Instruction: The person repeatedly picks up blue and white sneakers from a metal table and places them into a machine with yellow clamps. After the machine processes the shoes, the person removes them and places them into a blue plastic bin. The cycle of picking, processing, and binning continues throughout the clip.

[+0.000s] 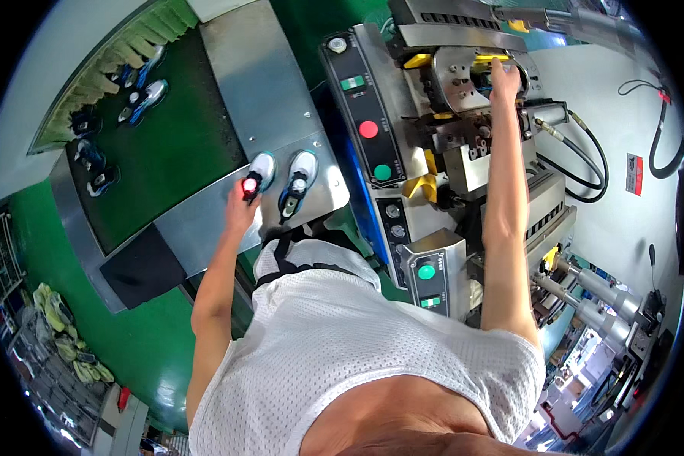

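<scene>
My left hand (240, 210) is closed around the heel end of a white, black and blue shoe (263, 166), which rests on a metal ledge. A bright red spot (249, 185) shows at the shoe's opening beside my fingers. To its right stands a matching shoe (302, 169), untouched, toe pointing away. My right arm is stretched far forward, and my right hand (505, 80) is closed at the round metal opening of a machine (456, 80), close to a yellow strip (492, 58). What its fingers hold, if anything, is hidden.
Left of the ledge, a green conveyor belt (171, 167) carries several similar shoes (143, 102) beside a green fringed curtain (121, 61). A black cloth (143, 266) lies on the frame's corner. Control panels (368, 106) with red and green buttons stand between ledge and machine; black hoses (596, 163) loop at right.
</scene>
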### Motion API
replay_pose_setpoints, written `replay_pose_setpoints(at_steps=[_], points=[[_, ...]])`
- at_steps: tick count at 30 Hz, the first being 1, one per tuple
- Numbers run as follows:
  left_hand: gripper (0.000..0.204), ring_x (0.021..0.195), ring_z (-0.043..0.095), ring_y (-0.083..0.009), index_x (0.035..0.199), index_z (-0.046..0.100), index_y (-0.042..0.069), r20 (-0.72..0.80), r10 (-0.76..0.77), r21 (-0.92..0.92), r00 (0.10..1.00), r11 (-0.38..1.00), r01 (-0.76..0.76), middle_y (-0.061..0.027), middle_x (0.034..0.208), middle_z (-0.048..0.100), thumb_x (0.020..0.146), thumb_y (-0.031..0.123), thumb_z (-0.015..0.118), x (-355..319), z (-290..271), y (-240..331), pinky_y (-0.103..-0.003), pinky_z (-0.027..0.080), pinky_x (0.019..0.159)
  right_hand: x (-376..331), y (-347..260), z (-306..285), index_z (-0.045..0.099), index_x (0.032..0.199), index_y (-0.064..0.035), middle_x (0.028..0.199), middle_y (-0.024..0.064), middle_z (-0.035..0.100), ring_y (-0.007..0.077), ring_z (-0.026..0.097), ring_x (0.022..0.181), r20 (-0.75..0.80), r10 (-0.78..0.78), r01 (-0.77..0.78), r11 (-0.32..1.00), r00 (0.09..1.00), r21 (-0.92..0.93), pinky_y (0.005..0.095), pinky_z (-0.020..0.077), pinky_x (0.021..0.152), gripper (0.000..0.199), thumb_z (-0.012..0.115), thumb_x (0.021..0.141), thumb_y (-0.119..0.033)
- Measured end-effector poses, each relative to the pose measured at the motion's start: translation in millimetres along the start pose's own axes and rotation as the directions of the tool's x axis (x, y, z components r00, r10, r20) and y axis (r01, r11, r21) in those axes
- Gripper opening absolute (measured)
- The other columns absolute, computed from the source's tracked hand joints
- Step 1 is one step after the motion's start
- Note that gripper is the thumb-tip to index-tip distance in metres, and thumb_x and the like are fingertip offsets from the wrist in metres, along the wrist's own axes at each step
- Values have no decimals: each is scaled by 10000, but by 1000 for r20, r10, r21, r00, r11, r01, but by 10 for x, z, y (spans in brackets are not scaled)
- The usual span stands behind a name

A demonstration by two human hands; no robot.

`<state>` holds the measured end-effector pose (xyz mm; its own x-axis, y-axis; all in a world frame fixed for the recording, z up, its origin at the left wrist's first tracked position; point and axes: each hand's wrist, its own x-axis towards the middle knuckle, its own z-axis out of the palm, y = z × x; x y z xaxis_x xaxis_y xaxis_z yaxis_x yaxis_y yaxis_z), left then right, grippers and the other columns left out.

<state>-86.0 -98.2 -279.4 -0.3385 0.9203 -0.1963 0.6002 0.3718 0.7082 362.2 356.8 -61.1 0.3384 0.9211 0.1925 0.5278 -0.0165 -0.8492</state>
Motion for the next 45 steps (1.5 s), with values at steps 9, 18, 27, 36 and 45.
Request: replay_pose_setpoints(at_steps=[9, 18, 27, 36, 45], points=[[872, 1258, 424, -472, 1397, 294, -75, 115, 154, -152, 981, 979, -135, -324, 1364, 416, 791, 343, 762, -38, 301, 32, -495, 344, 1070, -3905, 168, 324, 185, 1436, 182, 1514, 392, 134, 502, 118, 1439, 601, -83, 561, 477, 795, -676, 521, 161, 1178, 889, 692, 840, -241], [524, 1177, 463, -428, 1286, 479, -63, -588, -59, 108, 807, 983, 151, -279, 1263, 505, 885, 223, 658, 871, -2795, -1911, -484, 361, 1024, -4255, -297, 8, 218, 1480, 70, 1515, 322, 245, 477, 191, 1430, 490, -39, 368, 711, 871, -599, 518, 194, 1167, 821, 684, 831, -120], [501, 941, 592, -424, 1102, 556, 9, -618, -162, 279, 769, 870, 407, -228, 1090, 544, 896, 456, 651, 1496, -3574, -3666, -533, 501, 739, -5179, -70, -237, 403, 1382, 58, 1468, 286, 369, 419, 368, 1367, 520, 423, 187, 614, 743, -767, 433, 325, 1123, 660, 689, 843, -194], [233, 985, 568, -412, 1092, 543, 8, -200, 175, 326, 964, 940, -103, -205, 1081, 514, 980, 209, 576, 1828, -3674, -2593, -482, 478, 790, -5383, -306, 226, 499, 1308, 54, 1388, 282, 473, 409, 450, 1306, 529, 333, 66, 798, 781, -599, 419, 364, 1095, 559, 698, 846, -187], [203, 970, 592, -360, 1058, 598, 7, 341, 652, -131, 678, 747, -652, -167, 1076, 560, 898, 114, 663, 1007, -2284, 740, -415, 490, 798, -5431, -1687, 901, 334, 1402, 111, 1462, 311, 343, 410, 339, 1384, 681, 21, 30, 998, 732, -64, 445, 311, 1139, 784, 708, 818, -256]])
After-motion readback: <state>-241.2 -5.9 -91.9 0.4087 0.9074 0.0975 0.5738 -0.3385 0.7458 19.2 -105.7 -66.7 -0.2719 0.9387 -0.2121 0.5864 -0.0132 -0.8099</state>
